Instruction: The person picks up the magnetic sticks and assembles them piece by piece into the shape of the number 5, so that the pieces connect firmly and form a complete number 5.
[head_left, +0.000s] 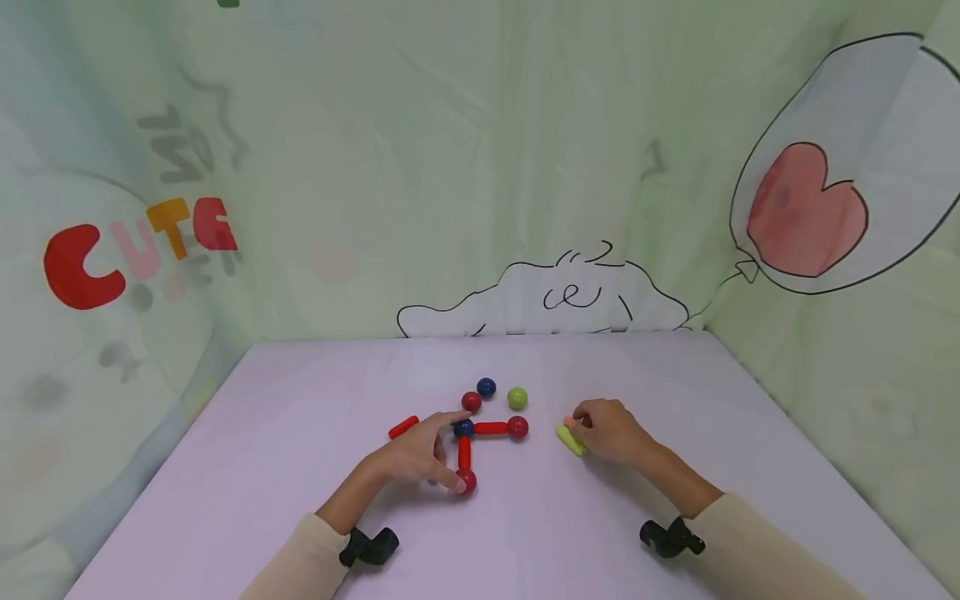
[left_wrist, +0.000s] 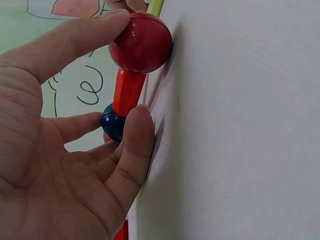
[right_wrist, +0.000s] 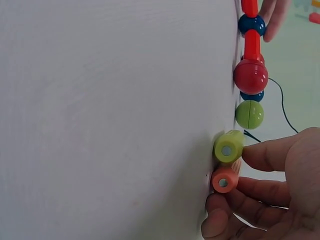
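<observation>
- One large red letter C [head_left: 63,268], far left on the pale green backdrop [head_left: 337,167], behind the pale table [head_left: 225,458].
- Loose red rod [head_left: 403,427]: lies slantwise on the table, just to the far side of the left hand [head_left: 412,454].
- Left hand: thumb and fingers spread apart along the L-shaped assembly [head_left: 464,454], holding one arm of it lengthwise, thumb on the near red ball [head_left: 469,481], a fingertip at the corner blue ball [head_left: 464,429].
- L-shaped assembly: on the table, left of the right hand [head_left: 611,429]; one red connecting rod runs from near ball to corner, a second [head_left: 491,428] from corner rightward to the end red ball [head_left: 517,427].
- Three loose balls, on the far side of the assembly: red [head_left: 471,402], blue [head_left: 486,387] just beyond it, then light green [head_left: 517,397] farther right.
- Yellow-green rod [head_left: 569,441] and orange rod [right_wrist: 224,180]: side by side to the right of the assembly; each shows a grey disc at its end.
- Right hand: thumb against the yellow-green rod, fingers curled at the orange rod, the pair between them; firmness of grip cannot be told.
- Drawn balloon with a pink heart [head_left: 806,208]: far right.
</observation>
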